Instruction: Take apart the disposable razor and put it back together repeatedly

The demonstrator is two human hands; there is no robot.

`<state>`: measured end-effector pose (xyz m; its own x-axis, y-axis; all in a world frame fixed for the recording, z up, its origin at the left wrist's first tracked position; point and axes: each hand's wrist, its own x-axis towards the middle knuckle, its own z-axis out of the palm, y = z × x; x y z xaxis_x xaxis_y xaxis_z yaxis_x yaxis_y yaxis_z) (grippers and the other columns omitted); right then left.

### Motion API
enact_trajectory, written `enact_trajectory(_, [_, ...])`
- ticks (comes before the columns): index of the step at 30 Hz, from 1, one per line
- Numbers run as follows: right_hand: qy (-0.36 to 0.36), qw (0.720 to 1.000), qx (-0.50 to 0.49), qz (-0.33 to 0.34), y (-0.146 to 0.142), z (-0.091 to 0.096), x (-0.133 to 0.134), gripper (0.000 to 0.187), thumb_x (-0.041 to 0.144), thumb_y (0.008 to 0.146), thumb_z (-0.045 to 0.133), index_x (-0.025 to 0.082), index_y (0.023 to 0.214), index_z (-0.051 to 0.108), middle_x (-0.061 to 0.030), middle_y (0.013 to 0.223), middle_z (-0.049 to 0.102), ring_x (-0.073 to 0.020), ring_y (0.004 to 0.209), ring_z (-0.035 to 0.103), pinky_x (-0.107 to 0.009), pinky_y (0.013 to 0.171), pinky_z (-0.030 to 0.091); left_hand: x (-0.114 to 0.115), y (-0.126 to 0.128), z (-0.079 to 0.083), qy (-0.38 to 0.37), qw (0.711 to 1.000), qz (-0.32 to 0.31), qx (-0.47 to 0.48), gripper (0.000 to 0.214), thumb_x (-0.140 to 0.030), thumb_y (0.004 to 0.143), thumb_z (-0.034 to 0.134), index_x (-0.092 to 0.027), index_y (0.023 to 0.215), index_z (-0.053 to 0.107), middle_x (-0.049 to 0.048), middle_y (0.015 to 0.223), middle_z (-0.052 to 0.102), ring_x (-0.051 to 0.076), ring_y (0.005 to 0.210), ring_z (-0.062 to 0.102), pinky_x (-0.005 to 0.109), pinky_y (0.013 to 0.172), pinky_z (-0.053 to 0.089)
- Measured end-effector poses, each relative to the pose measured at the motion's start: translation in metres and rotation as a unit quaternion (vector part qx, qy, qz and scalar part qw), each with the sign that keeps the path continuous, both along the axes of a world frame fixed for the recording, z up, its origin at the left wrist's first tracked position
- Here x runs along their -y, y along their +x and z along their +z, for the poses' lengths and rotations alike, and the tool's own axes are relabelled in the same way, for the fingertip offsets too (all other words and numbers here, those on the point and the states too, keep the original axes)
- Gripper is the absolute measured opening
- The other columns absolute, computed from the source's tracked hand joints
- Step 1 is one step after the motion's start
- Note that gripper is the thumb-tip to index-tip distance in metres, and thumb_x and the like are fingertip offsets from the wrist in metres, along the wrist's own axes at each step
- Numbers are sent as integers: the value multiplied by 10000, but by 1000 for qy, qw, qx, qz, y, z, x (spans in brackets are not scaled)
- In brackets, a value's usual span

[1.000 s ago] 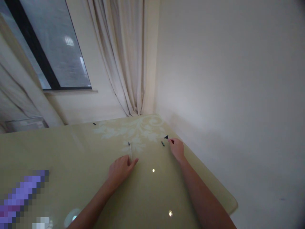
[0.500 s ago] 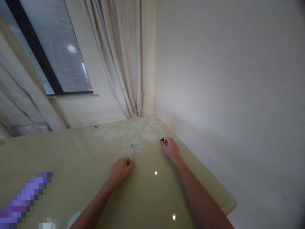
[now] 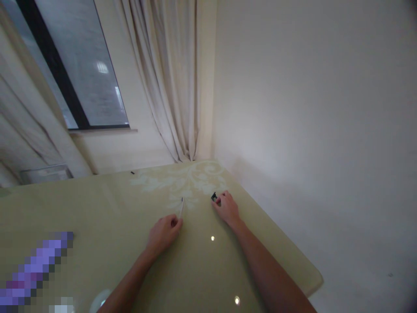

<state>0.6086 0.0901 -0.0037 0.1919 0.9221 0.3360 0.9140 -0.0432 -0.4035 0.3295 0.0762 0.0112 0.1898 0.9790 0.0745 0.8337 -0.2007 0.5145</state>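
Observation:
My left hand [image 3: 165,232] is closed around the lower end of a thin white pen-like stick [image 3: 181,208]. The stick points up and away, its dark tip at the far end. Farther right, my right hand [image 3: 227,208] pinches a small black clip-like piece [image 3: 213,197] between thumb and fingers. Its exact kind is too small to make out. A gap separates the two held things, both over or on the pale green tabletop [image 3: 202,265].
A small dark piece [image 3: 132,173] lies near the table's back edge. A pixelated purple object [image 3: 39,269] is at left. A wall [image 3: 309,152] borders the right side, and curtains [image 3: 176,87] hang behind the table beside a window [image 3: 78,65].
My right hand has moved left with the black piece, bringing it closer to the white stick. The black piece has turned somewhat. My left hand has barely moved.

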Motion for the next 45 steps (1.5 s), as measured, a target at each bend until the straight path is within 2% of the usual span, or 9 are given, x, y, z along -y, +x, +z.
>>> enact_trajectory(6, [13,999,-45,-17,6,1,-3,155,256,947,657,177,836,730,-125,1038,664,-254,1014,634,-312,917,462,-1,18,6,32,996,-48,73,431,-531,918,401,-230,616,459,-8,598,517,165,596,488,284,596,289])
enact_trajectory(14, [74,988,-139,3,-2,9,3,244,210,998,495,192,909,721,-130,1020,664,-266,1009,619,-330,902,457,-10,80,15,46,984,-113,132,445,-530,948,456,-212,646,531,-28,601,515,150,597,476,276,591,293])
enact_trajectory(19, [94,938,-323,91,-24,12,2,455,518,1052,419,216,787,633,-32,726,630,-197,717,600,-292,695,449,-20,107,15,30,976,-161,146,465,-507,992,435,-186,789,702,7,710,661,171,690,598,263,643,413])
enact_trajectory(22, [155,898,-412,26,-24,12,-1,521,629,1032,360,238,730,524,-15,679,565,-189,668,545,-300,658,429,-33,112,10,21,978,-159,131,429,-433,1003,438,-180,956,781,58,887,745,200,831,668,282,766,487])
enact_trajectory(26, [183,872,-454,-17,-17,12,-4,532,699,997,369,246,752,505,6,674,511,-179,639,501,-294,614,412,-50,121,-1,25,991,-105,81,486,-384,841,723,-163,1274,734,154,1178,720,292,1084,664,379,953,483])
enact_trajectory(31, [154,848,-508,-6,-16,16,-1,496,699,952,480,231,846,604,30,639,470,-168,597,465,-271,545,368,-55,135,-5,37,994,-91,49,333,-357,836,750,-229,1142,781,147,1249,686,365,1214,604,498,1015,452])
enact_trajectory(34, [118,836,-537,-1,-17,20,1,453,667,903,583,220,873,645,46,606,432,-158,569,426,-265,508,310,-52,126,0,54,989,-118,66,249,-349,852,749,-194,1045,778,123,1133,702,302,1106,653,427,972,502])
enact_trajectory(38, [44,820,-569,45,-32,24,8,427,631,823,684,204,820,674,74,567,364,-118,502,316,-260,471,218,-34,86,12,107,977,-142,114,301,-377,886,731,-223,1144,723,88,1146,679,225,968,656,358,897,553])
enact_trajectory(45, [-97,753,-625,179,-83,36,40,410,575,775,771,206,722,601,114,488,301,-74,443,197,-267,450,120,14,21,31,234,946,-114,194,326,-481,903,730,-245,1128,717,78,1057,678,210,838,624,356,795,569])
